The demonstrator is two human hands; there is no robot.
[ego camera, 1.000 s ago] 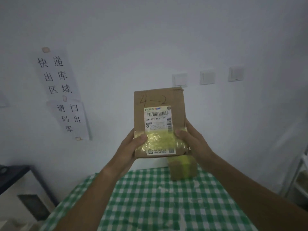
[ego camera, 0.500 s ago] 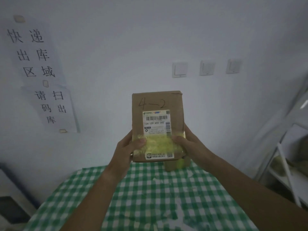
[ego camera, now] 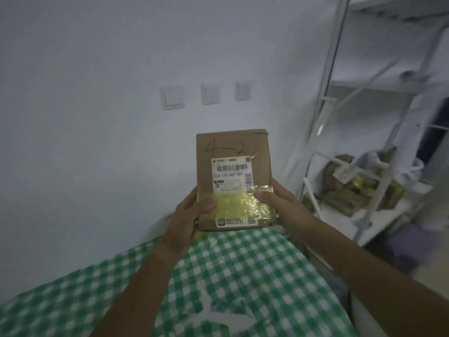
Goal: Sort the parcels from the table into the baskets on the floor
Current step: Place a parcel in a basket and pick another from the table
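I hold a flat brown cardboard parcel (ego camera: 233, 166) upright in front of me, above the far end of the table (ego camera: 243, 276) with its green-and-white checked cloth. The parcel has "4-2" handwritten at the top, a white shipping label in the middle and yellow tape across its lower part. My left hand (ego camera: 189, 215) grips its lower left edge with the thumb on the front. My right hand (ego camera: 277, 203) grips the lower right edge the same way. No basket is in view.
A white metal shelving rack (ego camera: 328, 105) stands to the right, and its lower shelf holds several brown and yellow-taped parcels (ego camera: 352, 188). Three wall switches (ego camera: 172, 97) sit on the white wall behind the parcel.
The view has swung to the right: the paper signs on the left wall have gone out of sight and the rack now fills the right side. Both hands still hold the parcel as before.
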